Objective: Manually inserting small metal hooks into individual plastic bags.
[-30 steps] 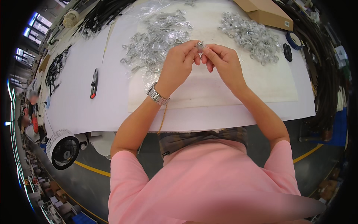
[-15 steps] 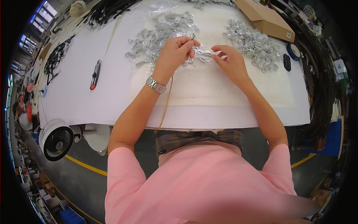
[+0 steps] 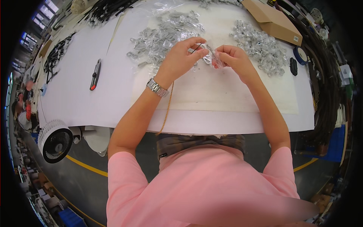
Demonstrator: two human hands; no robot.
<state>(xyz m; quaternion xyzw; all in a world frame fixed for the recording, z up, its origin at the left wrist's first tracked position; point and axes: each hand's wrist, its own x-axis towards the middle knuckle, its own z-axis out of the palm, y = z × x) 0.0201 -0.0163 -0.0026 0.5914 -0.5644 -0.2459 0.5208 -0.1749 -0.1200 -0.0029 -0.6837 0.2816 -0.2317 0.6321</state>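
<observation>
Over the far middle of the table, my left hand (image 3: 182, 56) is closed, pinching a thin dark rod (image 3: 197, 47); its exact kind is too small to tell. Close beside it, my right hand (image 3: 235, 60) is closed on a small clear plastic bag (image 3: 217, 62), with what looks like a metal piece in it. The two hands nearly meet at this bag. Left of and beyond my left hand spreads a heap of small bagged metal pieces (image 3: 162, 34), some with ring ends. A second such heap (image 3: 261, 49) lies beyond my right hand.
A utility knife (image 3: 95, 75) lies to the left on the white-covered table (image 3: 72, 102). An orange cord (image 3: 168, 108) runs down to the front edge. At right are a cardboard box (image 3: 272, 20), a blue tape roll (image 3: 300, 55) and a black object (image 3: 293, 66). A fan (image 3: 56, 142) stands lower left.
My right hand has drawn a small clear bag away from the far middle and raised it against my left fingers. My left hand has shifted slightly right, still pinching the dark rod.
</observation>
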